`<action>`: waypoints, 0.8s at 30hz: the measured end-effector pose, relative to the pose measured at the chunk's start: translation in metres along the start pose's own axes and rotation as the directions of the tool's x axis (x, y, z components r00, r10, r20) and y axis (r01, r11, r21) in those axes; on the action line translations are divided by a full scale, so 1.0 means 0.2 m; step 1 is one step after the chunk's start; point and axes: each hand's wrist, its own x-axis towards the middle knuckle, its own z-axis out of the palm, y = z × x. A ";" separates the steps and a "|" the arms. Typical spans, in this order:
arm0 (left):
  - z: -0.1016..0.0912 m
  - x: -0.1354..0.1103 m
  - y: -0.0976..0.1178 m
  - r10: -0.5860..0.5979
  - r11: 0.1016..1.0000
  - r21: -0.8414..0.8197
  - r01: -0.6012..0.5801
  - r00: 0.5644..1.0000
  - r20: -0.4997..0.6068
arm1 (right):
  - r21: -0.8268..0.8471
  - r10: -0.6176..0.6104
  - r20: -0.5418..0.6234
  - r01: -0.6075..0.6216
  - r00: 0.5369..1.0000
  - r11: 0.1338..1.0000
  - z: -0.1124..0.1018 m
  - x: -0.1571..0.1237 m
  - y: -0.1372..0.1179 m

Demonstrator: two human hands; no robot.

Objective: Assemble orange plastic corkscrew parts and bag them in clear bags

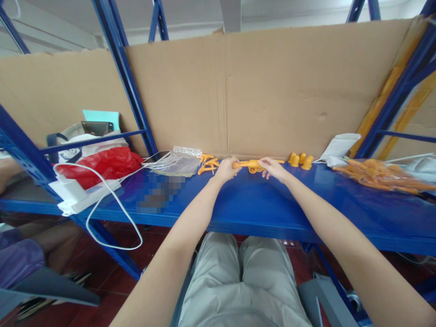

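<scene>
My left hand point(226, 169) and my right hand point(272, 167) both grip one long orange plastic part point(251, 165) lying on the blue shelf point(259, 204), close to the cardboard backing. The left hand's fingers wrap round the part's left end. Over its right end the right hand's fingers are pinched. A few loose orange parts point(208, 163) lie just left of my left hand. Three small orange caps point(300, 160) stand just right of my right hand.
A clear bag of orange parts point(381, 175) lies at the right, with a white pouch point(337, 150) behind it. Clear plastic bags point(177, 162), a red bag point(102, 165), a white power strip point(76, 195) with its cable, and blue uprights point(129, 77) are at the left.
</scene>
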 end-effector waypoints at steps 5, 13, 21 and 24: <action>0.00 0.00 -0.01 -0.011 1.000 -0.018 0.011 1.000 0.007 | 0.063 -0.003 0.035 0.001 0.999 0.998 -0.01 0.00 0.01; -0.01 0.00 0.00 -0.010 0.997 0.077 0.009 1.000 0.002 | 0.129 0.034 0.048 -0.040 0.998 0.991 -0.01 0.01 0.01; -0.01 0.01 0.00 0.074 0.987 0.144 -0.069 0.997 -0.032 | 0.189 0.085 0.070 -0.097 0.994 0.977 -0.01 -0.01 0.00; 0.00 0.01 -0.02 0.076 0.989 0.133 -0.070 0.996 -0.037 | 0.195 0.089 0.087 -0.105 0.992 0.975 -0.02 -0.01 0.00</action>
